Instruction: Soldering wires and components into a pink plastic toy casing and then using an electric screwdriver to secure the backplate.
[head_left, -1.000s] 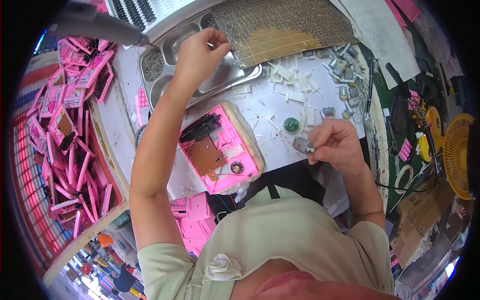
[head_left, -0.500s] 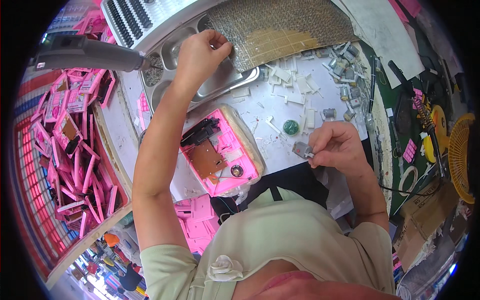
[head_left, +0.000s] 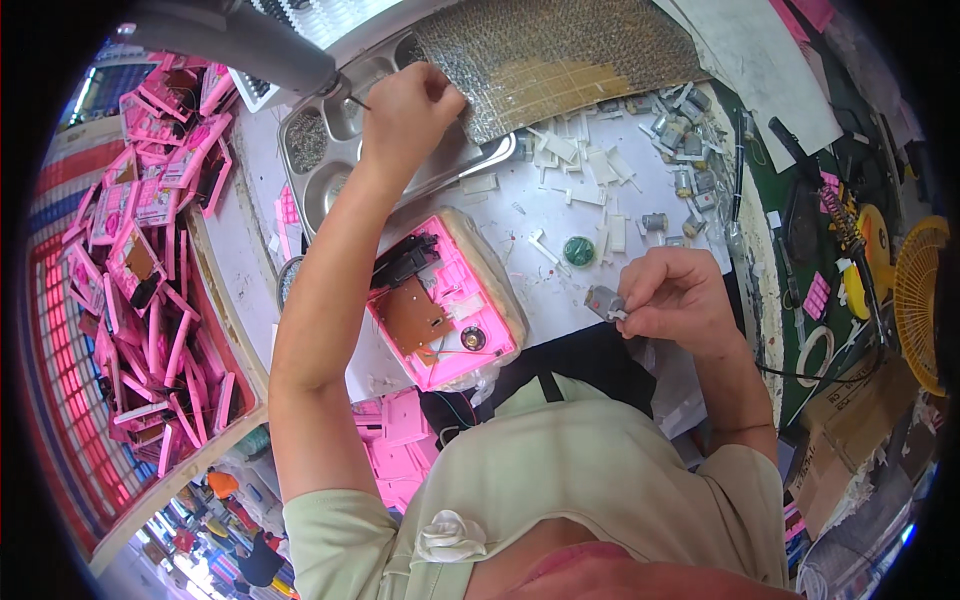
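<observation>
- The right hand (head_left: 678,298) is pinching one grey motor (head_left: 602,300) between its fingers above the tabletop's (head_left: 555,312) edge.
- The left hand (head_left: 412,112) is curling over one metal tray (head_left: 321,196), any hold unclear.
- One pink casing (head_left: 458,276) is lying between.
- One power screwdriver (head_left: 262,50) is hanging nearer the left hand than before.

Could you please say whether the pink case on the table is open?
The pink case is open: its brown board and black part show.
</observation>
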